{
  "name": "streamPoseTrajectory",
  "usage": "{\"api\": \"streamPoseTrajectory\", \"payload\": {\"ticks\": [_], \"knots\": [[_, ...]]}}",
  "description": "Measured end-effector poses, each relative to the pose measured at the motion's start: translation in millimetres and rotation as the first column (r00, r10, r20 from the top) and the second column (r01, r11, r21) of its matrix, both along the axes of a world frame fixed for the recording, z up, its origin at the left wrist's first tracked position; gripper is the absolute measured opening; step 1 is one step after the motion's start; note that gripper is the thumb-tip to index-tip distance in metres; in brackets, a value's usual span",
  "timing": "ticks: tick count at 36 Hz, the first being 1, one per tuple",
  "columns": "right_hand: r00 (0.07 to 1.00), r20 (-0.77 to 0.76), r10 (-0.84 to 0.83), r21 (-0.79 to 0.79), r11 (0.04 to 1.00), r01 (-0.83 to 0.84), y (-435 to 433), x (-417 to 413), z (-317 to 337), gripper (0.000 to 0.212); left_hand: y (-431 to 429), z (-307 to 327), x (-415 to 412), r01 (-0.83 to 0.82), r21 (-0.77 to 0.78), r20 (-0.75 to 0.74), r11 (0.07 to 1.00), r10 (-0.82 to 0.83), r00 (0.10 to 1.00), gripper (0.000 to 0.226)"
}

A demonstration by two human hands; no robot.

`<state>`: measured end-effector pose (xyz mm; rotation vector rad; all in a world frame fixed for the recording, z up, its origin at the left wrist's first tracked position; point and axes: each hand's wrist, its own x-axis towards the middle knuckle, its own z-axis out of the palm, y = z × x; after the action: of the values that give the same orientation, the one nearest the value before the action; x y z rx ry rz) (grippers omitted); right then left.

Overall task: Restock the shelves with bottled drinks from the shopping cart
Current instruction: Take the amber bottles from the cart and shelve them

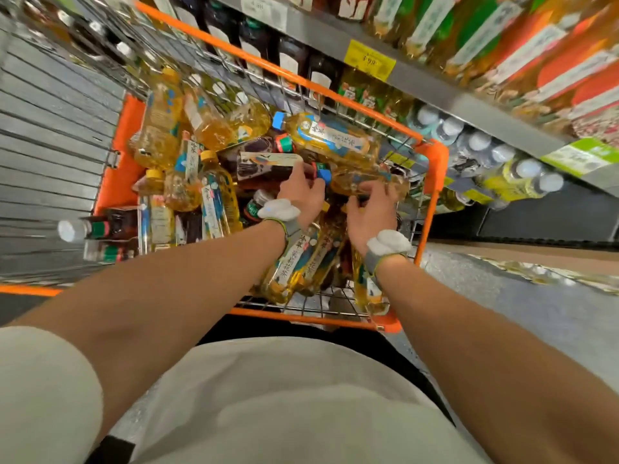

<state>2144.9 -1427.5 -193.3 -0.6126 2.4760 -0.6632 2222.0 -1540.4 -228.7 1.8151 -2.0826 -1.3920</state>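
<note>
Both grips are down in the orange-rimmed wire shopping cart (435, 169). My right grip (371, 212) is wrapped over the top of a clear plastic bottle of amber tea with a blue cap (348, 180), fingers curled round its mid-body. My left grip (301, 192) holds the neck end of a dark brown plastic bottle with a white bird label (268, 159), fingers curled over the shoulder.

Key geometry: both bottles lie flat on the heap, long axes roughly left-right across me. The caps point inward and almost meet between my grips. The amber bottle's base points right, towards the grey metal shelf (435, 95), which runs just beyond the cart's far-right rim. So the right grip is nearer the shelving, and the left would have to cross the cart. My read: each bottle needs lifting out and turning upright, cap up, before it goes into a row.

Can't see:
- Finger undersides and contact faces, so I'm inferring how fully either grip closes from the curl.
- The amber bottle's base, blurred against the cart wires.
- Which shelf row has a free slot. Upper rows are motion-smeared, and the lower row of white-capped bottles (479, 142) is partly cut off by the shelf lip.
- Lower layers of the cart heap, which are buried.
</note>
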Motion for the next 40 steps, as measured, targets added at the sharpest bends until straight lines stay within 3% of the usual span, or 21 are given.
{"api": "streamPoseTrajectory", "payload": {"ticks": [6, 12, 15, 18, 23, 27, 30, 36, 40], "knots": [[0.991, -0.008, 0.134, 0.083, 0.988, -0.133, 6.5, -28.5, -6.5, 0.047, 11.1, -7.7, -14.9, 0.039, 0.019, 0.106, 0.999, -0.041, 0.994, 0.055], [0.944, 0.033, 0.328, 0.167, 0.929, -0.329, 1.2, -54.1, -26.5, 0.071, 7.4, -12.5, -14.1, 0.052, -0.03, 0.057, 0.998, -0.05, 0.997, 0.056], [0.93, 0.012, 0.368, 0.189, 0.912, -0.363, -2.4, -61.9, -38.1, 0.071, 6.7, -12.0, -10.2, 0.043, -0.018, 0.003, 0.999, -0.043, 0.999, 0.053], [0.93, -0.003, 0.366, 0.161, 0.919, -0.361, -2.3, -64.8, -44.1, 0.068, 11.7, -5.7, -14.8, -0.012, -0.05, -0.056, 0.999, 0.009, 0.998, 0.066], [0.937, -0.05, 0.346, 0.034, 0.938, -0.345, -3.4, -62.1, -41.5, 0.062, 15.4, 1.7, -16.2, -0.154, -0.057, -0.221, 0.986, 0.138, 0.965, 0.054], [0.928, -0.032, 0.37, 0.031, 0.929, -0.369, -18.3, -55.4, -30.2, 0.068, -4.5, 15.8, -15.5, -0.386, -0.111, -0.238, 0.916, 0.352, 0.905, 0.042], [0.911, 0.017, 0.413, -0.017, 0.911, -0.413, -20.4, -47.8, -26.1, 0.069, -28.9, 28.6, -0.1, -0.448, -0.149, -0.193, 0.882, 0.418, 0.888, 0.044], [0.912, 0.065, 0.405, -0.102, 0.912, -0.397, -25.2, -34.0, -17.1, 0.069, -55.2, 46.3, 6.2, -0.527, -0.039, -0.181, 0.849, 0.512, 0.84, 0.055], [0.939, 0.083, 0.334, -0.158, 0.935, -0.318, -35.0, -19.1, -9.7, 0.062, -57.8, 40.9, 3.2, -0.529, 0.063, -0.273, 0.846, 0.524, 0.807, 0.05]]}}
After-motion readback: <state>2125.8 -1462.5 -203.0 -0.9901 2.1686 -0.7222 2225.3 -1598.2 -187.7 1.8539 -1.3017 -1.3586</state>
